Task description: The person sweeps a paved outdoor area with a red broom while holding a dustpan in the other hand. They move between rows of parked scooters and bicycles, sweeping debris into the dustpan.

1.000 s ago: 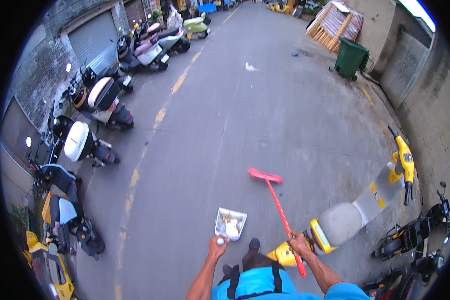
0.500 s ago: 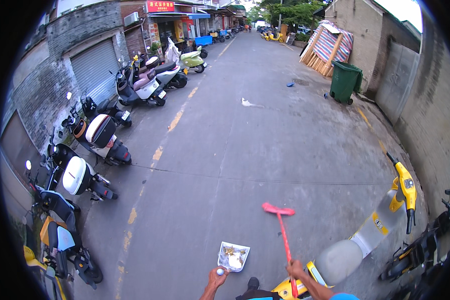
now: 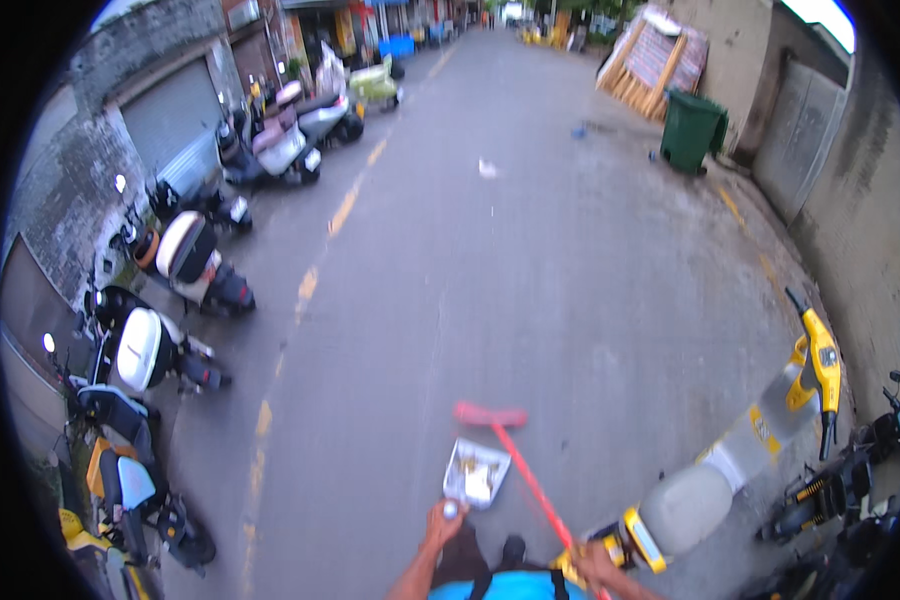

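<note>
My left hand [image 3: 444, 524] is closed round the pale handle end of a white dustpan [image 3: 454, 466] held low over the road. Litter in the pan includes a white piece and brownish bits. My right hand [image 3: 592, 563] grips the long red shaft of a broom [image 3: 536, 484], which slants up and to the left. Its pinkish-red head, smeared by motion, is just beyond the pan's far edge. Whether the head touches the ground is unclear.
A yellow-and-grey scooter [image 3: 682, 508] stands close on my right. Parked scooters [image 3: 175, 350] line the left side. Farther up the road lie white litter [image 3: 487, 169] and a small blue piece [image 3: 579, 132]. A green wheeled bin [image 3: 689, 135] stands by the right wall.
The broom head has swung left, from right of the dustpan to just beyond it. Both hands keep their grip. My view has tipped downward, and the distant litter appears slightly higher in the picture.
</note>
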Available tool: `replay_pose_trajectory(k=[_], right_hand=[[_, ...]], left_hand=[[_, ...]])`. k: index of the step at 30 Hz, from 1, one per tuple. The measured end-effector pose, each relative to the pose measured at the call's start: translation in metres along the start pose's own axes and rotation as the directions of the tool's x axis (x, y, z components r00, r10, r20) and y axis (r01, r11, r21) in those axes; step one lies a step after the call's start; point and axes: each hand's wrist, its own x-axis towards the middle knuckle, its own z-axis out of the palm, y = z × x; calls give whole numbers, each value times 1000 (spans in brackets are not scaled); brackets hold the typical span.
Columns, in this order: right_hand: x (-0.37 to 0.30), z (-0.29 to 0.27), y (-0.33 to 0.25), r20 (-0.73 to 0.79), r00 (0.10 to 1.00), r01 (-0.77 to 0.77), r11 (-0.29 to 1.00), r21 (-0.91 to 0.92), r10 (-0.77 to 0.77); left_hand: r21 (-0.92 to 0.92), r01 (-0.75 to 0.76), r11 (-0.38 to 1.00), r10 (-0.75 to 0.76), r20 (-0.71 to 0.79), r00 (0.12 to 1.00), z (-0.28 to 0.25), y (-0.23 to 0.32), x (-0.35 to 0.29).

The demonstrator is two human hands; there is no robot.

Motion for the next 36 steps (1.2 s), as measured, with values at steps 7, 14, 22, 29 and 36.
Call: replay_pose_trajectory(k=[7, 14, 22, 29, 36], right_hand=[[153, 8, -118, -200, 966, 201, 964, 176, -165], [277, 13, -186, -377, 890, 249, 966, -71, -257], [170, 8, -150, -222, 915, 287, 930, -230, -338], [4, 29, -79, 57, 984, 172, 975, -138, -166], [-41, 44, -102, -19, 998, -48, 966, 253, 55]], left_hand=[[-39, 77, 996, -74, 74, 995, -31, 61, 57], [-119, -16, 993, 21, 39, 999, -12, 58, 91], [-120, -17, 993, 30, 101, 994, -26, 44, 110], [-29, -35, 999, 40, 205, 978, -38, 60, 123], [-53, -71, 996, 82, 273, 958, -42, 59, 128]])
